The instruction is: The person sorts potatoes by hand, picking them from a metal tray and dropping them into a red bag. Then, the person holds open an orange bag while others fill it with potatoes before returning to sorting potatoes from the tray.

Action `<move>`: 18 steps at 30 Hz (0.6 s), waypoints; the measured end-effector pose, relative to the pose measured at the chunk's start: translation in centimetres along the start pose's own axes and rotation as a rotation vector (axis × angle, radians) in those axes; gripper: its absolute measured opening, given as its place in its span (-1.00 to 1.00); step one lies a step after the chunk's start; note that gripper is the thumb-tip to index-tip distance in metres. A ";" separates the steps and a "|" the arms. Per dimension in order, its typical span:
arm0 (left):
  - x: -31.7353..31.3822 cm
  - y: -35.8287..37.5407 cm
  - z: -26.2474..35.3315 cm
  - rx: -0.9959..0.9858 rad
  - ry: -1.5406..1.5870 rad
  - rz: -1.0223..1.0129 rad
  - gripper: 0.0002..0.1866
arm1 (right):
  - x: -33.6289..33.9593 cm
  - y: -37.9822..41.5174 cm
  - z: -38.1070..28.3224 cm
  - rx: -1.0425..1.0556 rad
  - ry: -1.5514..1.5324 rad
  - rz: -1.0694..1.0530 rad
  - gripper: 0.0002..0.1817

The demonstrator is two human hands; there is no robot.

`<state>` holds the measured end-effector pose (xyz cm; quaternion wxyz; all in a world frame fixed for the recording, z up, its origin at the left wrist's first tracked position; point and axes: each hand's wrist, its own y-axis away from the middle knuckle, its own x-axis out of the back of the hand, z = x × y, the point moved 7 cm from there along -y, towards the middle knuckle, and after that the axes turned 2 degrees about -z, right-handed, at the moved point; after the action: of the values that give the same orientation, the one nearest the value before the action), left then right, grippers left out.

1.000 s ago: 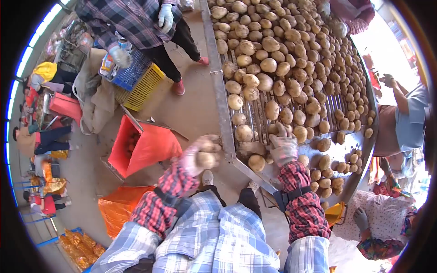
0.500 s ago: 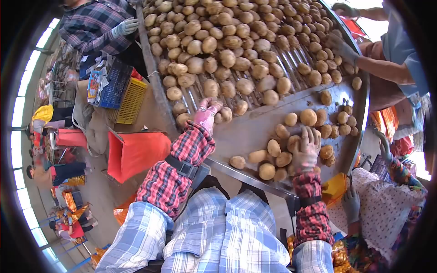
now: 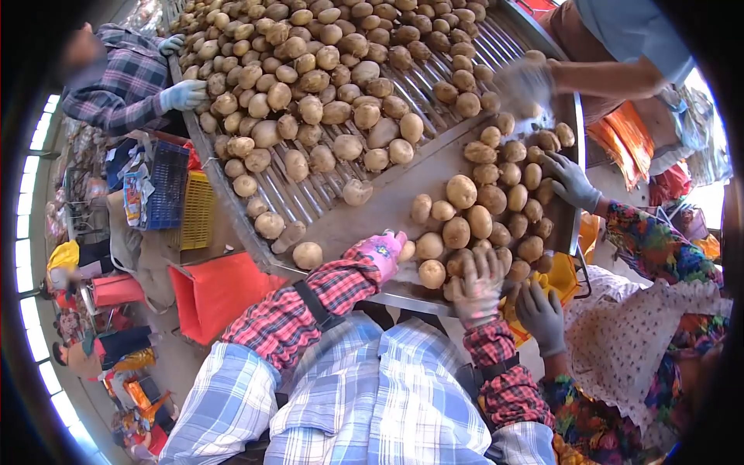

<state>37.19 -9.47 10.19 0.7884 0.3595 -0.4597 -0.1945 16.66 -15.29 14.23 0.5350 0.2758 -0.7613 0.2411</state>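
Note:
My left hand point(image 3: 380, 254), in a pink patterned glove, is low over the metal tray point(image 3: 356, 225). Its fingers curl at a potato point(image 3: 407, 250) that shows just past them; part of the grip is hidden. To its right, my right hand point(image 3: 477, 288), in a pale, soiled glove, lies with fingers spread on the near edge of a cluster of potatoes point(image 3: 480, 222). One potato point(image 3: 432, 273) sits between my hands, close to the tray's front rim. A lone potato point(image 3: 308, 255) rests left of my left hand.
Many potatoes point(image 3: 310, 108) cover the slatted roller bed point(image 3: 333, 190) beyond. Co-workers' gloved hands point(image 3: 570, 182) are at the right side, one blurred, and another glove point(image 3: 184, 94) is at the left rim. A red bag point(image 3: 221, 291) and blue crate point(image 3: 167, 186) stand left, a yellow container point(image 3: 562, 283) right.
My view has shifted. My left hand has moved right, off the roller edge, toward the cluster. My right hand is now at the cluster's near edge. A co-worker's gloved hand has reached onto the potatoes at right.

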 end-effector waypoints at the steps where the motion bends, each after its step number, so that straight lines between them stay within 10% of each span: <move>1: -0.1 -0.7 0.4 -0.003 -0.021 -0.006 -0.45 | -0.1 0.3 -1.4 0.107 0.002 -0.042 -0.29; 18: 5.0 -1.3 2.6 -0.105 0.161 0.286 -0.33 | -0.4 0.7 -1.2 -0.197 0.076 -0.254 -0.20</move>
<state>37.50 -14.53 13.02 0.8600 0.2634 -0.4306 -0.0747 17.11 -13.97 14.15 0.6139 0.3069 -0.7195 0.1061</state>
